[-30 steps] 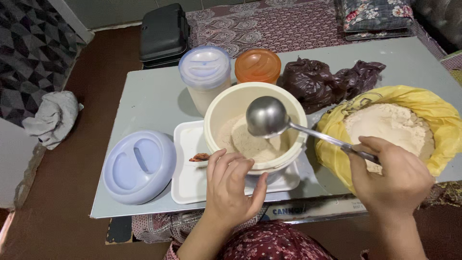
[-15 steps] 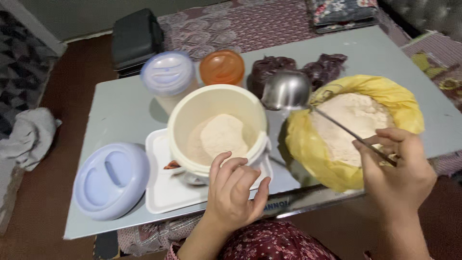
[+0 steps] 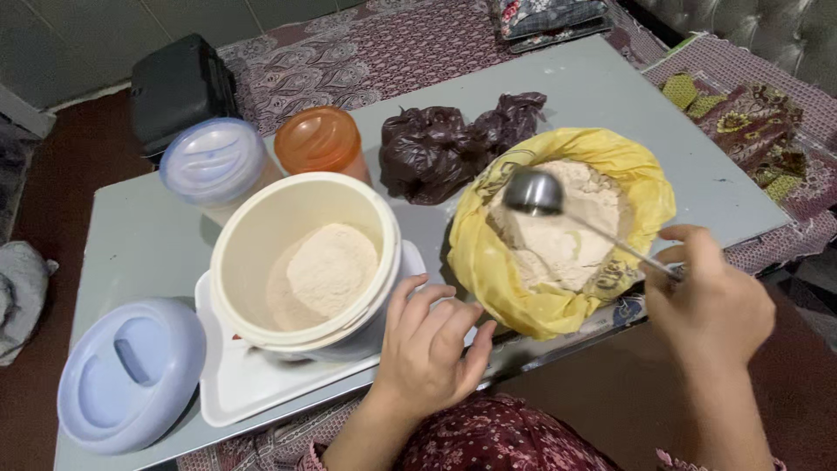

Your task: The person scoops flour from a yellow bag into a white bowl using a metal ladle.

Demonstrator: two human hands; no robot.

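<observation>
The right hand (image 3: 711,301) is closed around the far end of a metal ladle's (image 3: 534,192) handle, and its bowl hangs over the flour (image 3: 558,231) in the yellow bag (image 3: 475,253), on the right of the worktop (image 3: 131,244). The left hand (image 3: 427,349) lies open, fingers spread, against the near side of the white bucket (image 3: 261,323), gripping nothing. The bucket stands on a white tray (image 3: 253,384) and holds a small heap of flour (well below its rim). To scoop well, it seems best to dip the ladle where the flour is deepest, away from the slack bag wall, lift it level, and carry it low across the short gap to the bucket. The left hand's bracing should keep the bucket from sliding on the tray.
</observation>
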